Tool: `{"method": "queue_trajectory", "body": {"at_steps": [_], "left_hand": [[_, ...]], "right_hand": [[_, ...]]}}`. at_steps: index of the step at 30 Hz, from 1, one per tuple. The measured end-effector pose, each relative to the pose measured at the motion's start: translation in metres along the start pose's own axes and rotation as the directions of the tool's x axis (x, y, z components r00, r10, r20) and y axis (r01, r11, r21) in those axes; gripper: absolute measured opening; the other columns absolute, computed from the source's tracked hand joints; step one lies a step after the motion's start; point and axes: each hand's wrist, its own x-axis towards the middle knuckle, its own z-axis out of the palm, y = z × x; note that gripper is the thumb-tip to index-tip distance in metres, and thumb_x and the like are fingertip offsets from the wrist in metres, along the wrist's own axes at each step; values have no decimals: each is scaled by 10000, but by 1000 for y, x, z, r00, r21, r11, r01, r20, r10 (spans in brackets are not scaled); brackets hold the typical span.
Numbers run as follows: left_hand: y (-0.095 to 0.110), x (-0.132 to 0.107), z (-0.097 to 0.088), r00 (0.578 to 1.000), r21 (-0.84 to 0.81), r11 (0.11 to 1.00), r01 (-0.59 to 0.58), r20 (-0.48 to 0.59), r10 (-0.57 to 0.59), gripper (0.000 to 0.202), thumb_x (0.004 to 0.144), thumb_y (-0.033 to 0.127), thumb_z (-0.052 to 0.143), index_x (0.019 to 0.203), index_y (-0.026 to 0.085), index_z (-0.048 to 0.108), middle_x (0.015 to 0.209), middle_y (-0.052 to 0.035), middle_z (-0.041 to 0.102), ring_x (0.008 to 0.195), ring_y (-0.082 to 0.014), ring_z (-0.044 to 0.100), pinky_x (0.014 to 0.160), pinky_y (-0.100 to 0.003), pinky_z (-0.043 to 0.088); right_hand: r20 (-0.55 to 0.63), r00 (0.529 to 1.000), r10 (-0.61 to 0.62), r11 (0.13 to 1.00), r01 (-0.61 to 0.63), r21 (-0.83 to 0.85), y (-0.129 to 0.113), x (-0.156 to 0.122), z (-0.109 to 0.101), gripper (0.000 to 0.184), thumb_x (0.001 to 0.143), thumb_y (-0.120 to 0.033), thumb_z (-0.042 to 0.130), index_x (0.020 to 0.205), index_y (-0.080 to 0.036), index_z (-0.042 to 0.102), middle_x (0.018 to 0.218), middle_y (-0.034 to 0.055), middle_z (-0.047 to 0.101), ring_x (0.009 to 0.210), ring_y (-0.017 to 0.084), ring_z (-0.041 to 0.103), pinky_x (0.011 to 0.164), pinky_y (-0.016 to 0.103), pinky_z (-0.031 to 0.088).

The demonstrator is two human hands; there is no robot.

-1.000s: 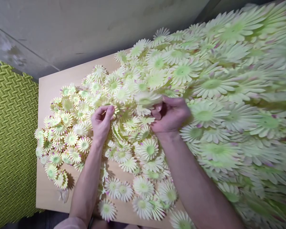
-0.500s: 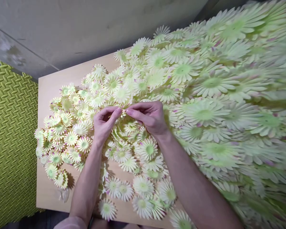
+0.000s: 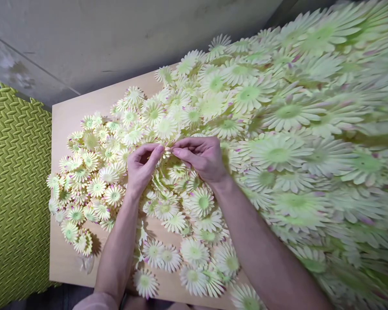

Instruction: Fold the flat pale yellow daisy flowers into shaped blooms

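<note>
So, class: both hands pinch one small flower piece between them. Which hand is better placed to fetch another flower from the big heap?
Probably the right hand. It lies next to the big heap of flowers, while the left hand sits over the thinner spread on the wooden board. Both share a grip on the small flower piece.

Hands in view: two, left hand (image 3: 142,165) and right hand (image 3: 202,157). Surface (image 3: 69,120): one. Green foam mat (image 3: 16,189) at 9 o'clock: one. Paper daisy flowers (image 3: 200,202): well over one hundred, overlapping and blurred at 3 o'clock; exact count not determinable.
</note>
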Motion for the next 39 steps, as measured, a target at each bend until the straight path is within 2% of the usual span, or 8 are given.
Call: {"method": "queue_trajectory", "body": {"at_steps": [4, 8, 10, 12, 14, 17, 20, 39], "left_hand": [[-4, 0, -2, 997, -16, 999, 48, -67, -49, 211, 776, 418, 758, 789, 208, 738, 707, 3, 653, 573, -54, 545, 547, -198, 452], [-5, 1, -3, 989, -33, 997, 64, -134, -68, 234, 776, 442, 752, 771, 209, 721, 689, 12, 620, 537, -48, 501, 491, -191, 410], [-3, 1, -3, 991, -15, 998, 54, -119, -55, 231, 768, 433, 762, 771, 205, 728, 679, 14, 620, 524, -43, 478, 484, -194, 388], [-2, 0, -3, 995, 0, 999, 40, -91, -40, 222, 763, 423, 769, 775, 203, 739, 669, 15, 625, 522, -41, 471, 494, -199, 382], [-1, 0, -2, 997, 8, 1000, 28, -67, -28, 210, 763, 411, 772, 774, 203, 746, 666, 13, 633, 528, -42, 475, 505, -202, 382], [0, 0, -2, 1000, 18, 1000, 14, -26, -14, 187, 765, 387, 775, 770, 202, 751, 689, 2, 653, 551, -48, 499, 523, -203, 397], [0, 0, -2, 1000, 22, 1000, 1, -5, -1, 172, 765, 374, 776, 770, 204, 755, 741, -13, 683, 600, -64, 549, 568, -216, 445], [0, 1, -1, 1000, 5, 1000, -4, 25, 3, 155, 772, 364, 771, 763, 210, 756, 766, -17, 694, 627, -71, 574, 602, -223, 465]], "right_hand": [[-46, 998, 50, 998, -48, 31, -5, 2, -1, 58, 677, -249, 739, 643, -207, 719, 427, -56, 502, 359, 66, 345, 346, 226, 234], [-252, 967, 32, 974, 27, 227, -11, 6, -8, 357, 694, -446, 687, 465, -241, 506, 372, -55, 306, 356, 89, 263, 362, 265, 220], [-226, 974, 11, 948, 62, 313, -14, 6, -10, 468, 729, -542, 644, 439, -247, 426, 359, -50, 235, 364, 104, 248, 386, 290, 244], [-132, 991, 8, 946, 36, 322, -15, 6, -10, 443, 749, -519, 670, 452, -243, 491, 358, -50, 276, 367, 100, 269, 406, 296, 265], [-77, 997, 1, 969, 18, 247, -13, 5, -8, 307, 741, -399, 735, 506, -238, 622, 376, -50, 393, 360, 82, 307, 401, 280, 264], [-33, 999, -14, 996, 17, 85, -7, 2, -2, 86, 706, -260, 780, 631, -229, 749, 456, -34, 568, 370, 73, 386, 371, 254, 252], [-38, 999, -21, 1000, 21, 5, -2, 1, 1, 25, 709, -247, 781, 713, -223, 787, 521, -22, 640, 391, 78, 429, 362, 242, 273], [-27, 999, -27, 1000, 26, -8, 1, 0, 0, 24, 723, -231, 776, 723, -208, 784, 482, -33, 598, 383, 72, 427, 352, 219, 299]]}}
